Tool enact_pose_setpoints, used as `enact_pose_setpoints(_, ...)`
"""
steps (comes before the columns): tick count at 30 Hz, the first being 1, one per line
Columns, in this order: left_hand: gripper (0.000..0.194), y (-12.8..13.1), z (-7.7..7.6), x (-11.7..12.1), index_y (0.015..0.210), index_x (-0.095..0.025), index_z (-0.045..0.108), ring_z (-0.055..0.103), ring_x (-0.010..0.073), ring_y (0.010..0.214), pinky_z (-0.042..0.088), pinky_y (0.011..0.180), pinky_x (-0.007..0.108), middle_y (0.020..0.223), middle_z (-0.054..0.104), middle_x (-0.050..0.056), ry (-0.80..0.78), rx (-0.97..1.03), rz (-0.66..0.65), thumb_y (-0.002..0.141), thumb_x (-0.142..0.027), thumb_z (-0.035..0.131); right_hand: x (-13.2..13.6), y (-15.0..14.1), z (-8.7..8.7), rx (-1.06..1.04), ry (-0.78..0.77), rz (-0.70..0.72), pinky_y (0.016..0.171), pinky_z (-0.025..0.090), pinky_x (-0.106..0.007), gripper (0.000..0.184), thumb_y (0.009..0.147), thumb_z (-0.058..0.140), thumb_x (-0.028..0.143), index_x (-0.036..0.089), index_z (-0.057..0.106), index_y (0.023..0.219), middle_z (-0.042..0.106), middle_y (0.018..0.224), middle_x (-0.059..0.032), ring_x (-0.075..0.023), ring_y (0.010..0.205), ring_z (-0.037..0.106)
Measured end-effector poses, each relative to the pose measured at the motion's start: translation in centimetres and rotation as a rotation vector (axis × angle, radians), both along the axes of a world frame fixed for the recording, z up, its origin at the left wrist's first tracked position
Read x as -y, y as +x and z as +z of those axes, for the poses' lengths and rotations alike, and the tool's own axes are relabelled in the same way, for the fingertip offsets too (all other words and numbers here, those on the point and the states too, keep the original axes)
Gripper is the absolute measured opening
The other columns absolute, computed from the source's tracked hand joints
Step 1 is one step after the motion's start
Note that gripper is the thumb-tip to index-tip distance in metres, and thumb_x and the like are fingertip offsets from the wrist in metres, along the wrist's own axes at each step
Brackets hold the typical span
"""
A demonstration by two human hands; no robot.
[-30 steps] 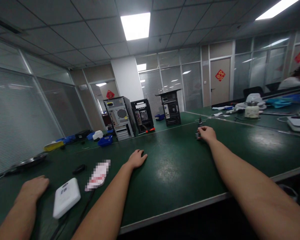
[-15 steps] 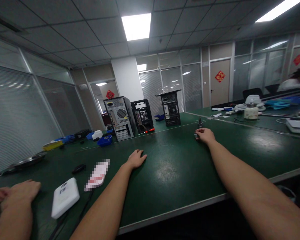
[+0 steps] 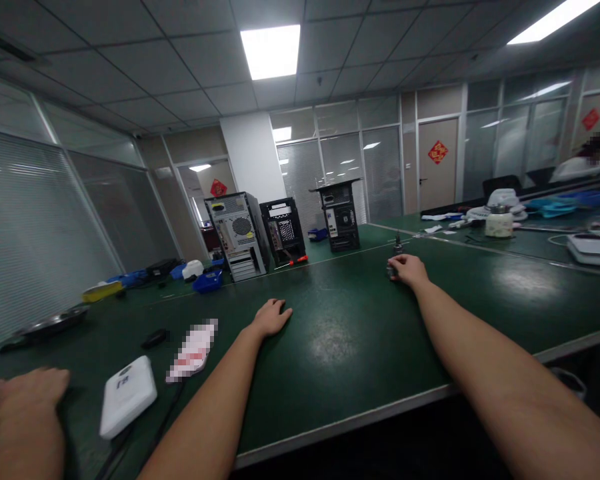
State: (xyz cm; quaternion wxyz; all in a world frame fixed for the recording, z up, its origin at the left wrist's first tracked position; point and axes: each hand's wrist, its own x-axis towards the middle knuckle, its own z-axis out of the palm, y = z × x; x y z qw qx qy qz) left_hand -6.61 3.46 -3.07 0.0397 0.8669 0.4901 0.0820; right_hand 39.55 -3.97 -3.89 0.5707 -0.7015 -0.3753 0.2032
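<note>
My left hand (image 3: 273, 317) lies palm down on the green table (image 3: 340, 340), fingers stretched out and holding nothing. My right hand (image 3: 407, 270) reaches farther out on the table and curls over a small grey metal object (image 3: 391, 270), of which only an edge shows at the fingertips. A small dark upright part (image 3: 397, 243) stands just behind that hand. Another person's hand (image 3: 23, 407) rests on the table at the lower left, next to a white flat box (image 3: 127, 395).
A blurred card (image 3: 193, 350) and a black cable lie left of my left arm. Three computer cases (image 3: 283, 230) stand at the back with blue bins and a red-handled screwdriver (image 3: 297, 260). A white device (image 3: 595, 247) and a person sit far right.
The other person's hand at the lower left has slid leftward and nearer the table edge. My own two hands have stayed where they were.
</note>
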Motion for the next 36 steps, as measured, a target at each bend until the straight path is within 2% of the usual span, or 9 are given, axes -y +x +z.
enact_pose_setpoints(15,0.07,-0.12,0.3,0.28,0.143,-0.016,0.047,0.044,0.0293,0.136,0.036,0.111,0.036,0.149,0.043,0.016,-0.016,-0.002,0.003,0.091,-0.061,0.034,0.73,-0.93,0.33,0.06,0.011,-0.041,0.083,0.055,-0.04,0.036,0.094,0.059,0.037,0.017,0.059,0.123,0.062,0.12,-0.0087,-0.0196,0.099,0.063)
enact_pose_setpoints(18,0.069,-0.1,0.48,0.52,0.143,-0.016,0.047,0.044,0.0292,0.136,0.035,0.111,0.037,0.149,0.044,0.016,-0.019,0.001,0.002,0.091,-0.06,0.035,0.82,-0.91,0.47,0.106,0.017,-0.069,0.073,0.058,-0.034,0.034,0.092,0.061,0.039,0.016,0.062,0.116,0.066,0.11,-0.0076,-0.0159,0.086,0.066)
enact_pose_setpoints(21,0.067,-0.07,0.6,0.72,0.142,-0.017,0.048,0.044,0.029,0.136,0.036,0.111,0.037,0.149,0.044,0.015,-0.019,0.006,0.006,0.092,-0.06,0.035,0.85,-0.8,0.61,0.156,0.034,-0.108,0.055,0.057,-0.025,0.034,0.084,0.069,0.045,0.018,0.068,0.104,0.072,0.1,-0.0079,-0.0138,0.068,0.067)
enact_pose_setpoints(24,0.067,-0.06,0.64,0.77,0.142,-0.018,0.048,0.045,0.0288,0.135,0.036,0.11,0.037,0.148,0.045,0.014,-0.018,0.008,0.006,0.092,-0.06,0.035,0.79,-0.72,0.67,0.2,0.046,-0.121,0.047,0.055,-0.021,0.035,0.078,0.072,0.049,0.02,0.071,0.097,0.075,0.098,-0.0076,-0.0147,0.064,0.069)
enact_pose_setpoints(28,0.068,-0.03,0.56,0.63,0.142,-0.016,0.048,0.044,0.0295,0.136,0.036,0.111,0.037,0.149,0.044,0.015,-0.018,0.002,0.005,0.091,-0.06,0.036,0.58,-0.68,0.63,0.257,0.039,-0.114,0.046,0.054,-0.02,0.033,0.074,0.075,0.047,0.02,0.072,0.094,0.076,0.096,-0.0075,-0.0157,0.065,0.069)
enact_pose_setpoints(36,0.07,-0.12,0.48,0.47,0.143,-0.015,0.047,0.044,0.0295,0.135,0.035,0.111,0.037,0.149,0.043,0.016,-0.021,0.0,-0.001,0.091,-0.061,0.034,0.34,-0.44,0.58,0.321,0.026,-0.099,0.053,0.056,-0.021,0.03,0.08,0.07,0.045,0.018,0.072,0.095,0.076,0.094,-0.0085,-0.0133,0.06,0.068)
